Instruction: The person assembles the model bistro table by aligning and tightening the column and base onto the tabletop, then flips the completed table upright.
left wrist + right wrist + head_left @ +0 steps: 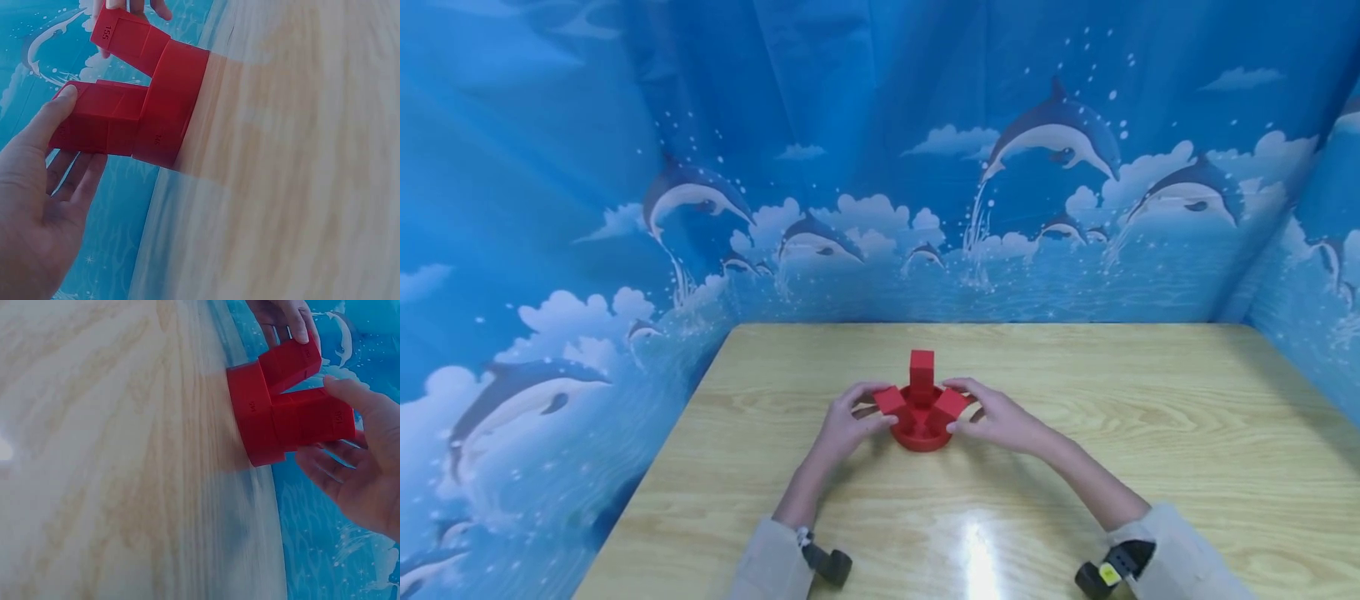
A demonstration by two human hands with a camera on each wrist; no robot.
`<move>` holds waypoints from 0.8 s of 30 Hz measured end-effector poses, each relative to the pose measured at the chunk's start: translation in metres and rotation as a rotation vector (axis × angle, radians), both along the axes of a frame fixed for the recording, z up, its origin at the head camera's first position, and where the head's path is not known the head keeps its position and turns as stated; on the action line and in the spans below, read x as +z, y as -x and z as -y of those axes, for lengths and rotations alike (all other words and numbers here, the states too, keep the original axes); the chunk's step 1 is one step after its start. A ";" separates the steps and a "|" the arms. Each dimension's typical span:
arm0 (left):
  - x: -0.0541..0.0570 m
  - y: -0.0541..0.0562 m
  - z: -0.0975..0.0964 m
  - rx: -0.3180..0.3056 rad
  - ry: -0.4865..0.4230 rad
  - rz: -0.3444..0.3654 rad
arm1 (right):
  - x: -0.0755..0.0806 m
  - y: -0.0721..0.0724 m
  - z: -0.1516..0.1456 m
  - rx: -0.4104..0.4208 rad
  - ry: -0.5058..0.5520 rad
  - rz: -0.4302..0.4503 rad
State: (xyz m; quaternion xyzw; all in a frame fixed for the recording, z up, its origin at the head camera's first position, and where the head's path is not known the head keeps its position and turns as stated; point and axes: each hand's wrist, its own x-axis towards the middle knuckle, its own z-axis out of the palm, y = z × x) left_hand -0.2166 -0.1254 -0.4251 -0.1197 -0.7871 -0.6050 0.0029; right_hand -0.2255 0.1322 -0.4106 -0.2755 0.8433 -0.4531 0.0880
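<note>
A round red base stands on the table, with three red blocks rising from it. My left hand holds the left block between thumb and fingers; in the left wrist view the thumb lies on one face of that block. On the other side, my right hand holds the right block likewise, and the right wrist view shows the thumb on its edge. The back block stands upright, touched by neither hand. Both held blocks tilt outward, and small raised numbers mark the base and blocks.
The wood-grain table extends to both sides, its back edge against a blue curtain printed with dolphins. Black wrist-worn devices sit near the sleeves. Light glares on the tabletop in front of the base.
</note>
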 end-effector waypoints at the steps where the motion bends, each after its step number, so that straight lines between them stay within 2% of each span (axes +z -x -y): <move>1: 0.000 0.000 0.000 -0.002 -0.002 0.002 | -0.001 0.000 0.001 -0.016 0.015 0.009; 3: -0.001 0.000 -0.001 -0.006 0.011 0.010 | -0.004 0.000 0.002 -0.043 0.036 0.015; 6: -0.015 0.008 0.001 -0.006 0.022 0.044 | -0.005 -0.002 0.004 -0.083 0.064 0.014; 9: -0.016 0.007 0.000 -0.007 0.037 0.064 | -0.005 -0.004 0.005 -0.108 0.079 0.002; 16: -0.016 0.006 -0.003 0.004 0.033 0.047 | -0.005 -0.006 0.003 -0.134 0.088 -0.007; 24: -0.010 0.003 -0.014 0.062 0.007 0.044 | -0.001 -0.005 -0.005 -0.229 0.118 0.055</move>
